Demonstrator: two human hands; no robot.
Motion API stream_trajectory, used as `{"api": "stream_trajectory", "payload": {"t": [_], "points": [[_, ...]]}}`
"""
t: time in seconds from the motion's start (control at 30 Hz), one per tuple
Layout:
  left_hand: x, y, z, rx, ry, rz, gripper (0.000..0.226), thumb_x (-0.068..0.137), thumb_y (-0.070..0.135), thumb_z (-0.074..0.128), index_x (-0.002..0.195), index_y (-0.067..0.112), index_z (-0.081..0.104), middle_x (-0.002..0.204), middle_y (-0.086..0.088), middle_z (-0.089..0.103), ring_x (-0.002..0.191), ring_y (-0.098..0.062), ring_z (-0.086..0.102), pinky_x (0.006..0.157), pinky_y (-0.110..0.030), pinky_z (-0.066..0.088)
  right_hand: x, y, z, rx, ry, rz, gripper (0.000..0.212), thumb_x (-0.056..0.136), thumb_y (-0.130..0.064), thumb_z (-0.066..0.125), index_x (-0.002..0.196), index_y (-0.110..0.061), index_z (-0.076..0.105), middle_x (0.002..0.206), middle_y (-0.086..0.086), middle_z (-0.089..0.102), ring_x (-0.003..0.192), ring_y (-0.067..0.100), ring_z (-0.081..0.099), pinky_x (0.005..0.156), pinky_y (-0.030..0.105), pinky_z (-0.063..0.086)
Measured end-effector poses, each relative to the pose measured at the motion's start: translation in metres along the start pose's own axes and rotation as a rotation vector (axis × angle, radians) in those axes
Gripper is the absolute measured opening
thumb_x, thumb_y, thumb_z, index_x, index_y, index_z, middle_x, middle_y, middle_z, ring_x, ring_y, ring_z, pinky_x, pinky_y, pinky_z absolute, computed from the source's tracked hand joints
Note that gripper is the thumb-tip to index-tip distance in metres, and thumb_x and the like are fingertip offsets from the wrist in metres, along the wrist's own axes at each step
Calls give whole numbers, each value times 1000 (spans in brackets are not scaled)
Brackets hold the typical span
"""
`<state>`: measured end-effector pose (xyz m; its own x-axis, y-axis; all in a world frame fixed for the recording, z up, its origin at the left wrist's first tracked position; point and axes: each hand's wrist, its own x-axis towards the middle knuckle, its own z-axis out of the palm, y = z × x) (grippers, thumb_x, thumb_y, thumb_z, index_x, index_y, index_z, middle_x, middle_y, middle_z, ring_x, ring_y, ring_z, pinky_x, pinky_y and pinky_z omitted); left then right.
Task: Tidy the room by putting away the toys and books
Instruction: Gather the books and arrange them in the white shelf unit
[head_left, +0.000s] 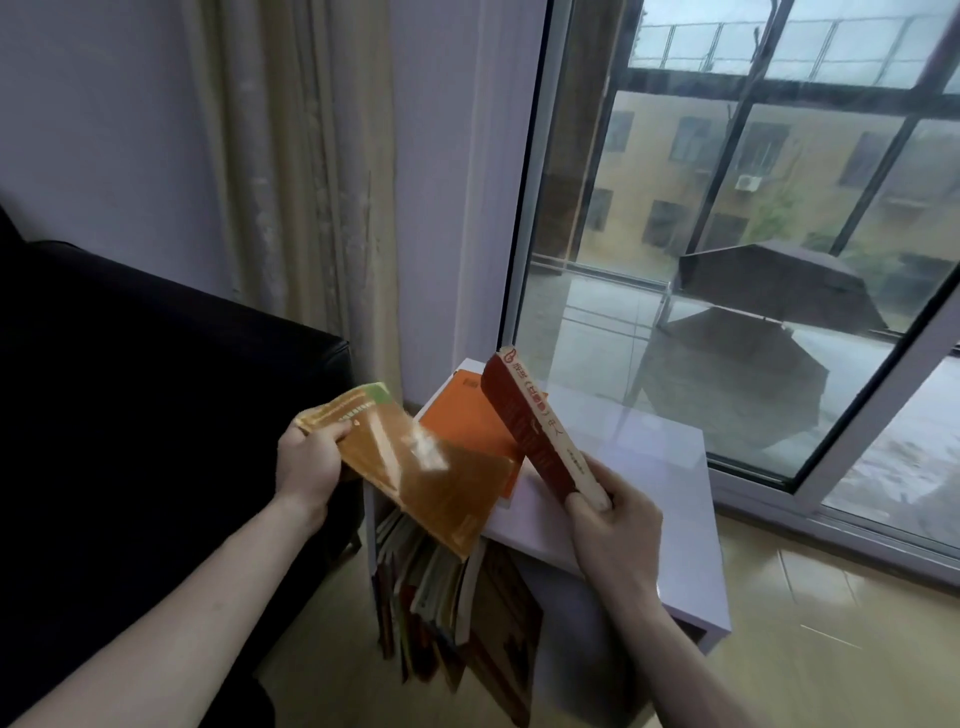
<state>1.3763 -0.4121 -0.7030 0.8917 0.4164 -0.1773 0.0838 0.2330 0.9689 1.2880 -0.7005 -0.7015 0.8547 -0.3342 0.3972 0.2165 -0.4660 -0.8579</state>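
Note:
My left hand (307, 457) grips a glossy orange-yellow book (415, 467) by its near corner, holding it tilted over the left end of a low white shelf unit (670, 467). My right hand (615, 512) holds a dark red book (535, 426) upright by its lower end, spine toward me, above the shelf top. A flat orange book (467, 410) lies on the shelf top behind both. Several books (441, 587) stand packed in the open compartment below.
A black sofa (130, 389) stands close on the left, touching the shelf unit. Beige curtains (296, 171) hang behind it. A large glass sliding window (753, 234) fills the right. Tan tiled floor (831, 623) lies to the right of the shelf.

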Motion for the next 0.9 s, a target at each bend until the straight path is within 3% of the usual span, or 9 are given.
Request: {"api": "stream_trajectory", "payload": {"t": [0.13,0.27,0.33,0.47,0.57,0.63,0.7,0.9], "points": [[-14,-2,16,14,-168,-85,16,104,12,52,114,7,63,91,-13,77,84,-31,77,72,-44,65,-8,12,3,10,-93,-93,38,91,-12,70,124,-30,73,112,-22,73,105,-3,67,85,17,57],[-22,-2,22,58,-334,-193,17,107,12,44,109,3,59,90,-21,75,90,-38,76,82,-48,63,-15,22,5,-92,-215,-161,50,87,-18,63,125,-49,68,132,-20,66,122,6,61,89,25,60],[-20,-4,21,51,-353,-223,20,107,12,44,115,1,59,96,-25,74,93,-39,76,80,-47,64,-15,22,4,-136,-250,-184,56,84,-16,63,123,-57,66,132,-22,65,124,7,61,89,24,59],[-19,-11,13,49,-378,-239,28,107,16,45,117,1,67,108,-26,74,96,-34,77,70,-40,64,-20,16,8,-159,-316,-266,56,85,-15,64,124,-54,67,132,-33,59,130,4,57,94,23,57],[-19,-14,7,40,-416,-250,42,109,24,39,116,0,72,107,-22,76,103,-34,74,76,-40,61,-25,9,17,-201,-364,-335,58,84,-17,59,128,-55,64,122,-51,53,127,-13,51,96,20,56],[-16,-12,4,9,-407,-317,64,111,44,27,111,2,74,102,-23,76,92,-31,77,75,-40,60,-26,5,23,-231,-375,-364,60,84,-19,55,129,-58,60,120,-56,49,126,-17,48,98,20,55],[-10,-9,1,24,-406,-359,81,106,64,23,108,1,75,97,-22,77,84,-29,76,78,-41,60,-26,4,28,-245,-383,-378,61,83,-19,56,129,-59,59,121,-54,50,129,-11,51,100,25,55],[-5,-10,-2,228,-381,-258,61,101,59,42,112,7,72,95,-18,77,86,-26,75,78,-40,59,-25,6,37,-307,-441,-349,56,89,-23,56,132,-57,57,131,-41,55,136,-7,46,111,35,48]]}}
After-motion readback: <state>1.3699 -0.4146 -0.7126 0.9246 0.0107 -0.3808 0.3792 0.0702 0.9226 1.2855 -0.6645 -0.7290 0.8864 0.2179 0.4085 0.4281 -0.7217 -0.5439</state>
